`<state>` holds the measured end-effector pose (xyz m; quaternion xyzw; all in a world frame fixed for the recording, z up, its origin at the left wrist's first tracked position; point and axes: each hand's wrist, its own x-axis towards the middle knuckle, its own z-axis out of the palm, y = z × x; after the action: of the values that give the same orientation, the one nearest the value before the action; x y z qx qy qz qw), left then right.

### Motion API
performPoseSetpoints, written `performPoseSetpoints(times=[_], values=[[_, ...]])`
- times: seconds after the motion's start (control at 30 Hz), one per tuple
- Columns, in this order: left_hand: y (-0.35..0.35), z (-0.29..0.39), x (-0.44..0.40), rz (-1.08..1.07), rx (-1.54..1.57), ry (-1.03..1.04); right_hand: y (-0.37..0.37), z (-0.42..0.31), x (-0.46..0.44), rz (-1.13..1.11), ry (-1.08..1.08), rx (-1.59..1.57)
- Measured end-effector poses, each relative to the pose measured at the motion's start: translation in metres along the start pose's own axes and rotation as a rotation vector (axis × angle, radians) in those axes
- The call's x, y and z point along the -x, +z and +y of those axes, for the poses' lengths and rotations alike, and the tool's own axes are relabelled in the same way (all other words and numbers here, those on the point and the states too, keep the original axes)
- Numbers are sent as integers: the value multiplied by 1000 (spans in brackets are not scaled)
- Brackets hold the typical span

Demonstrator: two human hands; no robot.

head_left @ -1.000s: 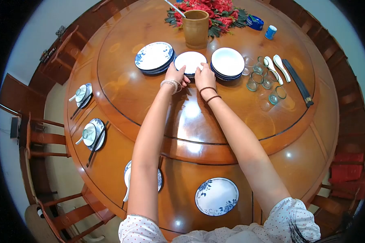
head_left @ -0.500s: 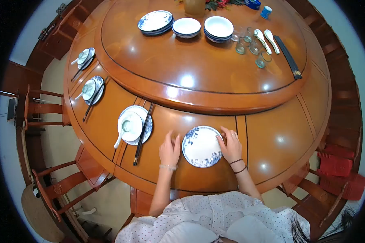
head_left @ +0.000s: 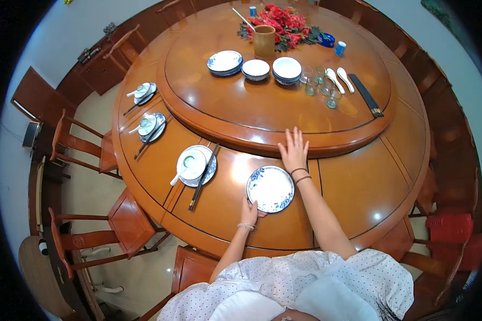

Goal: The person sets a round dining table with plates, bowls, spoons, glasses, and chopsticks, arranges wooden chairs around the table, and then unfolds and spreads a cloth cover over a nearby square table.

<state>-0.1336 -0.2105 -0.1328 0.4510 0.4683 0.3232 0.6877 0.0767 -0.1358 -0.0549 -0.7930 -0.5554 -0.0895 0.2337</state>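
A white plate with a blue floral border (head_left: 271,189) lies on the table in front of me. My left hand (head_left: 249,213) is at its near left edge, thumb over the rim and fingers curled at the underside. Stretched forward, my right hand (head_left: 294,151) is open with fingers apart, and it rests on or just over the front edge of the turntable (head_left: 235,120). To the left is a place setting: a bowl (head_left: 191,162) with a glass and spoon on a plate (head_left: 211,174), and black chopsticks (head_left: 202,179) beside it.
On the turntable stand stacked plates (head_left: 225,62), small bowls (head_left: 255,70), larger bowls (head_left: 287,70), several glasses (head_left: 332,100), two white spoons (head_left: 345,80), black chopsticks (head_left: 366,95), a brown container (head_left: 264,41) and red flowers (head_left: 286,24). Two more settings lie along the left. Wooden chairs (head_left: 128,222) surround the table.
My right hand has left the plate's right side and reached forward to the turntable edge. My left hand has come in to the plate's rim. The view has tilted up, showing more flowers.
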Motion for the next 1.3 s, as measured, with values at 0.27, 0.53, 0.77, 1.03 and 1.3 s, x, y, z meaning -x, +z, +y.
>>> performPoseSetpoints(times=[0.27, 0.53, 0.77, 1.03, 1.3], values=[[-9, -2, 33, 100, 106, 2, 18, 35, -6, 3, -29, 5], [-12, 55, 41, 103, 98, 153, 14, 71, -5, -8, -87, 27], [-18, 88, 49, 119, 83, 234, -11, 134, -8, -106, -162, 96], [-4, 126, -42, 25, 60, 266, -34, 6, 14, -311, 151, -987], [-19, 190, -209, -81, -88, 411, 44, -19, -109, -222, 167, -1111]])
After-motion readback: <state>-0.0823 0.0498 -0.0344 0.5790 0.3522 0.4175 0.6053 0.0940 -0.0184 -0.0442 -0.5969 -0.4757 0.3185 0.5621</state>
